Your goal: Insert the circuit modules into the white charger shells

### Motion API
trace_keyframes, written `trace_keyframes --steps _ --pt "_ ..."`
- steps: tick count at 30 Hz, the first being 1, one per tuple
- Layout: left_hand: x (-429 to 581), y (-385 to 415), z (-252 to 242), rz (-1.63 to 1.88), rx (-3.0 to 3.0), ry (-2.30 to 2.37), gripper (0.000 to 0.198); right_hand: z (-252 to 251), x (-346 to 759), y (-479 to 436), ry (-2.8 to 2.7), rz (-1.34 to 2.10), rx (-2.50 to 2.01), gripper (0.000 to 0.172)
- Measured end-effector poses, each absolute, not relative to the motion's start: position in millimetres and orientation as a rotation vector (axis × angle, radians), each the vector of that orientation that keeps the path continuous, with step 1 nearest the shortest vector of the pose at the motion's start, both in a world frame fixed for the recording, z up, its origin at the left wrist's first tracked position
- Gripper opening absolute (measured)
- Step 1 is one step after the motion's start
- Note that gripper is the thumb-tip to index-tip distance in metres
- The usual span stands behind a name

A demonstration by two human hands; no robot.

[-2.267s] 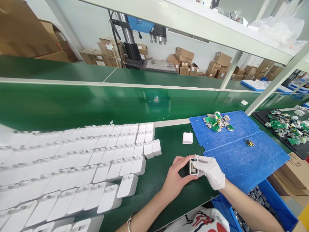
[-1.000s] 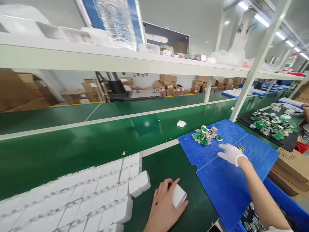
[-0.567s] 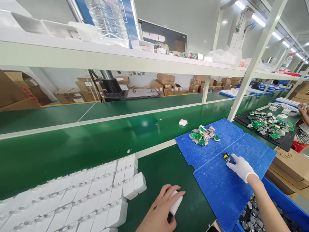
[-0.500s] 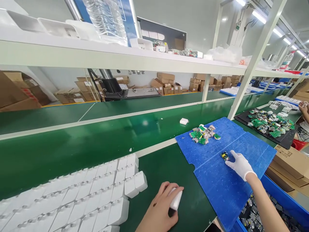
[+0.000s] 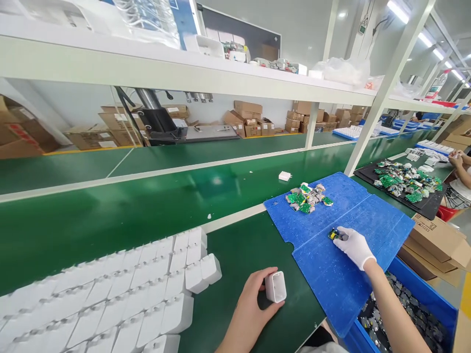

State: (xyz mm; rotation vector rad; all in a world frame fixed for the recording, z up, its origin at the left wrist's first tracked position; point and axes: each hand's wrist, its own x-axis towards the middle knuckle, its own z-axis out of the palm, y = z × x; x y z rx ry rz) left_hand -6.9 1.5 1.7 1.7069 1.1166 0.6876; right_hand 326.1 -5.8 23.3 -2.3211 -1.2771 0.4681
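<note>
My bare left hand [image 5: 252,309] grips a white plastic charger housing [image 5: 275,287] between thumb and fingers, low over the green bench. The hollow end of the housing faces right and towards me. On the blue sheet [image 5: 316,264], my right hand [image 5: 355,247], in a white glove, has its thumb and fingertips closed around a small circuit board [image 5: 334,234] with a yellow part. Behind it lies a pile of green circuit boards [image 5: 307,197]. Rows of white housings [image 5: 143,289] stand packed together to the left of my left hand.
A lone white charger [image 5: 284,176] lies on the green belt [image 5: 121,220]. A blue bin [image 5: 397,267] full of dark parts sits below at right. Farther right, a black mat [image 5: 429,208] bears more boards, near a co-worker's hands [image 5: 456,159]. A shelf [image 5: 221,73] crosses above.
My left hand has turned the white housing so its hollow end shows. My right hand has moved slightly left and its fingers have closed on the circuit board.
</note>
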Motion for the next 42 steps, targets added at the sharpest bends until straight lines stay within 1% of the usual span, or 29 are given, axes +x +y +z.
trace_keyframes --steps 2,4,5,6,9,10,12,18,21,25,28,33,42 --pt "-6 2 -1 0.698 1.708 1.113 0.044 23 321 -12 -1.288 0.556 -2.227 0.063" --pt "-6 2 -4 0.713 1.714 1.104 0.043 22 317 -17 -1.313 0.563 -2.118 0.069" --pt "-5 2 -5 0.722 1.714 1.098 0.042 21 316 -18 -1.331 0.545 -2.071 0.069" --pt "-5 2 -6 0.732 1.708 1.092 0.042 19 315 -18 -1.352 0.525 -2.034 0.065" --pt "-4 2 -7 0.770 1.665 1.061 0.042 13 311 -15 -1.373 0.478 -2.007 0.040" --pt "-3 2 -7 0.785 1.649 1.048 0.043 11 309 -13 -1.357 0.469 -2.006 0.036" --pt "-2 2 -6 0.819 1.617 1.032 0.043 7 301 -11 -1.315 0.454 -1.996 0.034" --pt "-3 3 -6 0.891 1.577 1.030 0.045 10 258 -20 -1.219 0.579 -1.861 0.037" --pt "-4 4 -5 0.879 1.631 1.020 0.047 21 231 -32 -1.301 0.545 -1.600 0.028" --pt "-4 3 -4 0.880 1.718 0.985 0.050 38 201 -44 -1.638 0.423 -1.287 0.017" --pt "-5 3 -4 0.903 1.754 0.976 0.050 43 188 -46 -1.787 0.348 -1.194 0.018" --pt "-4 4 -6 0.941 1.784 0.972 0.050 41 181 -44 -1.846 0.274 -1.136 0.021" --pt "-4 2 -5 0.980 1.810 0.938 0.051 33 182 -42 -1.902 0.264 -1.146 0.013"
